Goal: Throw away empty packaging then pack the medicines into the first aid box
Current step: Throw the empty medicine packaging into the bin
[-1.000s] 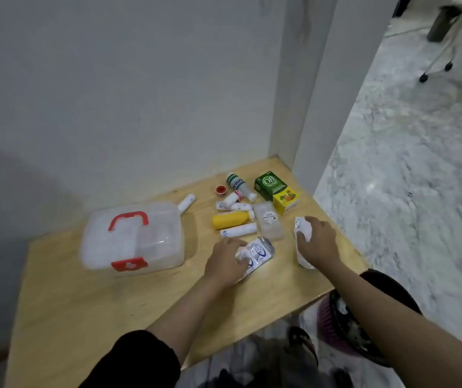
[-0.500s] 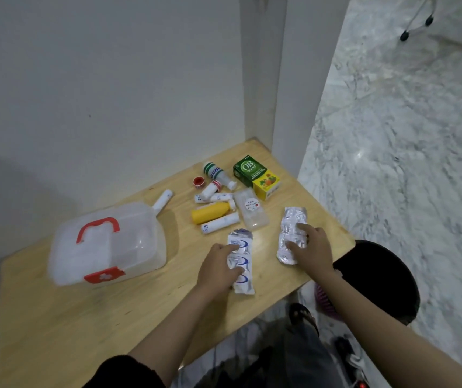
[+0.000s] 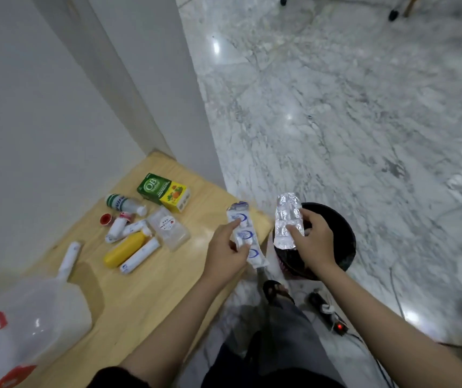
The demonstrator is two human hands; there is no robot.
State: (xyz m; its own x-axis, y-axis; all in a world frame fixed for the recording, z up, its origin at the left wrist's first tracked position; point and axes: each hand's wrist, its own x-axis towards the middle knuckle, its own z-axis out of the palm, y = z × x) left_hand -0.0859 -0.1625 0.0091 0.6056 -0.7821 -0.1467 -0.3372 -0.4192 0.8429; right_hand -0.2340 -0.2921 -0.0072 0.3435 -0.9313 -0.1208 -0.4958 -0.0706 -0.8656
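Both blister packs have just left the desk (image 3: 129, 301): my right hand (image 3: 312, 242) holds the foil pack (image 3: 287, 219) over the bin (image 3: 344, 233); my left hand (image 3: 225, 254) grips the blue-printed pack (image 3: 245, 236) beside it, ready to drop.

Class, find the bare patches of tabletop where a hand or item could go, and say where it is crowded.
Bare wood lies between the translucent first aid box and the left hand, below the yellow bottle. The far corner is crowded around the green and yellow carton.

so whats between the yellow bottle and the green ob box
In the head view, a clear plastic case lies between the yellow bottle and the green box.
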